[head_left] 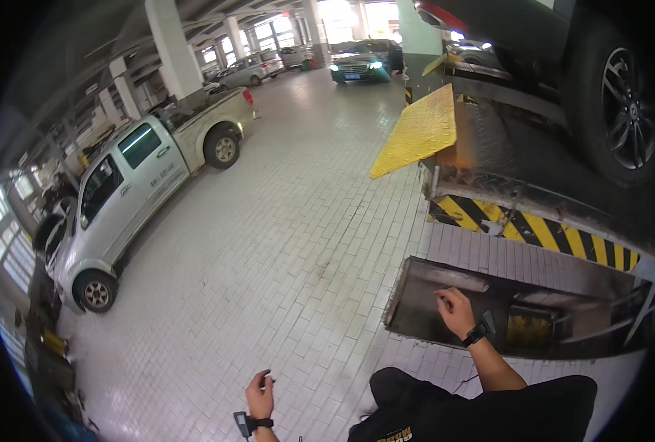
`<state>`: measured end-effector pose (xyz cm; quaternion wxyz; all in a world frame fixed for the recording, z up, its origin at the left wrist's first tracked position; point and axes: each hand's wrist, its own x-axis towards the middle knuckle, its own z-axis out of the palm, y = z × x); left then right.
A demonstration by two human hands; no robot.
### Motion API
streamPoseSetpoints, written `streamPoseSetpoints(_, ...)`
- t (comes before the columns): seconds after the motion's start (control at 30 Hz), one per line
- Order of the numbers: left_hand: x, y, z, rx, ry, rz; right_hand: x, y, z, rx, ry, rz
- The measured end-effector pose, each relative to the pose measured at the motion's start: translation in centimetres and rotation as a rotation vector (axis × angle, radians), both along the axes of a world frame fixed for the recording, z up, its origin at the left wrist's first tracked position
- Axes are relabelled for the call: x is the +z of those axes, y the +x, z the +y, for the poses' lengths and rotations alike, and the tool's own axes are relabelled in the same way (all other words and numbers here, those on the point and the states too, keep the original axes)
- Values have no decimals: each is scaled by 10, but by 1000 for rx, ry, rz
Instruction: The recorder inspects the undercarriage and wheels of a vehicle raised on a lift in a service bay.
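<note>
My left hand (260,394) hangs over the tiled floor at the lower middle, fingers loosely bent and slightly apart, with nothing seen in it. To the right, my right hand (456,311) is held out in front of the floor pit (430,313), its fingers half curled and no object visible in them. Neither hand touches anything. A dark band with a small device (477,334) is strapped round my right wrist, and a similar device (244,424) is on the left one.
A raised vehicle lift platform (519,155) with a yellow ramp flap (419,132) and a striped edge (533,230) stands right, carrying a car whose wheel (631,110) shows. A white pickup truck (132,180) is parked left. A dark car (360,62) with lit headlights faces me.
</note>
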<state>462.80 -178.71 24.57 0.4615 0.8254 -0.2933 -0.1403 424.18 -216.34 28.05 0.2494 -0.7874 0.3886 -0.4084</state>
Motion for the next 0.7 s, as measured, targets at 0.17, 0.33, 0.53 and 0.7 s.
streamPoseSetpoints(0.17,-15,77,-98,-192,85,12,-43,94,-43,-76,57,-86)
streamPoseSetpoints(0.33,-72,147,-117,-181,208,169,-69,212,-103,70,182,-44)
streamPoseSetpoints(0.53,-74,260,-163,-193,241,230,-45,319,-181,120,132,-117)
streamPoseSetpoints(0.7,-74,355,-307,-257,200,175,-30,342,-240,-44,142,-167)
